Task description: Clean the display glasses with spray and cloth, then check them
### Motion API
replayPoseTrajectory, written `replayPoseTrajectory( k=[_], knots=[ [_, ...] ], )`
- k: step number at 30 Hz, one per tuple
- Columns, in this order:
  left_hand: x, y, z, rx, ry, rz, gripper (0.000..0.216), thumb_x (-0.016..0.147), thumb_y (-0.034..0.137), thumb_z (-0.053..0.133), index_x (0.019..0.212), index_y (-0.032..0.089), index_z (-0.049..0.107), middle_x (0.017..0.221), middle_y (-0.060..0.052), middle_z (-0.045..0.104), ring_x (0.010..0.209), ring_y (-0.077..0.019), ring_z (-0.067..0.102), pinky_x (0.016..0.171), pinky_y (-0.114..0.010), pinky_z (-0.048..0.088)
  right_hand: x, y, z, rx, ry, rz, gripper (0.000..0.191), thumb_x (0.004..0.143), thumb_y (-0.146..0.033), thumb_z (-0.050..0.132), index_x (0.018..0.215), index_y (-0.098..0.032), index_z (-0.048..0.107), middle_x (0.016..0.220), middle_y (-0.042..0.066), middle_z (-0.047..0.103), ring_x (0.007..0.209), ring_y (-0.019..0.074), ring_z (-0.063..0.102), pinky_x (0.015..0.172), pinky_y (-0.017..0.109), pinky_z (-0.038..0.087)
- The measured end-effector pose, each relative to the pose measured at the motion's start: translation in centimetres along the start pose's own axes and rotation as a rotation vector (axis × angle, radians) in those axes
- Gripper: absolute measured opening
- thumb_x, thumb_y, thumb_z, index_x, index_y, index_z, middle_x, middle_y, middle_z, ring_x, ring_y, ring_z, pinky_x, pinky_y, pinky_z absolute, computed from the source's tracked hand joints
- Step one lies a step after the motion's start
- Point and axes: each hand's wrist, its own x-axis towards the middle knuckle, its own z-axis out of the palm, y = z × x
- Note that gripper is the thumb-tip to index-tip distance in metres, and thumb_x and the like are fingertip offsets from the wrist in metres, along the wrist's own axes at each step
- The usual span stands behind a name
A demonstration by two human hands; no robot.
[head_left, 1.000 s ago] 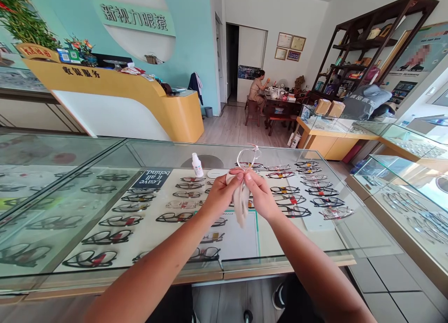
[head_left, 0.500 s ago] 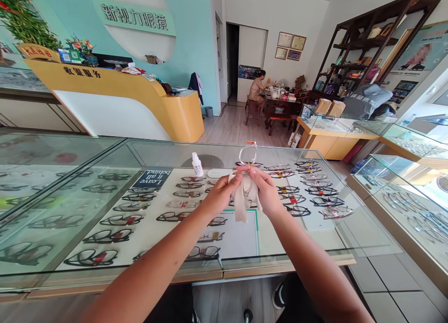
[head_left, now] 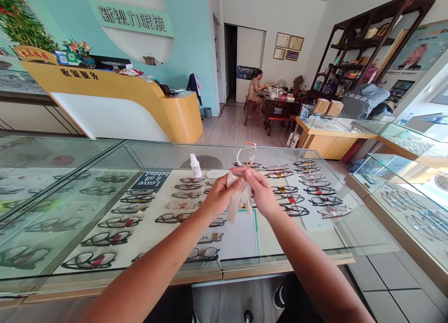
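Observation:
Over the glass display case my left hand (head_left: 224, 190) is closed on a pale cleaning cloth (head_left: 235, 205), its thumb pressed against the cloth on the glasses. My right hand (head_left: 258, 187) pinches a pair of clear-framed glasses (head_left: 246, 158) at the near side. One lens ring stands up above the fingers, with an orange tag (head_left: 250, 144) at its end. The cloth hangs below both hands and hides the other part of the frame. A white spray bottle (head_left: 195, 166) stands upright on the case top, left of my hands.
Rows of glasses (head_left: 107, 238) lie inside the glass display case (head_left: 287, 263) under my arms. Beyond it stand a yellow counter (head_left: 182, 117) and a person (head_left: 256, 92) seated at a dark table. Another glass case (head_left: 402, 197) is on the right.
The cloth has shifted left and now wraps the glasses' near part, which showed between my hands before. The fingers of both hands have moved slightly; the upper ring stays raised.

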Motion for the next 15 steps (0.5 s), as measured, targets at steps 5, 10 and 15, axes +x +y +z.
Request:
replayPoseTrajectory(
  k=[5,10,15],
  knots=[
    [0.6,-1.6,-0.7,0.036,0.119,0.013,0.062,0.089,0.081,0.077,0.097,0.02,0.079,0.071,0.001,0.062,0.071,-0.0169,0.057,0.066,-0.028,0.046,-0.1,-0.3,0.3,-0.023,0.01,-0.018,0.05,0.099,-0.073,0.072,0.114,-0.028,0.089,0.098,0.003,0.077,0.095,0.0238,0.066,0.085,0.034,0.051],
    [0.4,-1.1,-0.7,-0.085,0.047,-0.067,0.061,0.086,0.079,0.083,0.105,0.02,0.08,0.083,-0.001,0.071,0.077,-0.0178,0.064,0.071,-0.028,0.051,-0.1,0.0,0.2,0.038,0.029,0.004,0.046,0.1,-0.069,0.073,0.116,-0.029,0.089,0.103,0.004,0.081,0.091,0.0229,0.067,0.082,0.033,0.052],
    [-0.3,0.6,0.2,-0.061,0.012,-0.08,0.064,0.076,0.074,0.093,0.104,0.017,0.08,0.08,-0.002,0.071,0.071,-0.0168,0.062,0.066,-0.028,0.049,0.0,0.5,-0.1,0.094,0.04,0.005,0.045,0.1,-0.067,0.074,0.118,-0.029,0.089,0.109,0.004,0.084,0.095,0.0241,0.073,0.088,0.034,0.055]
  ],
)
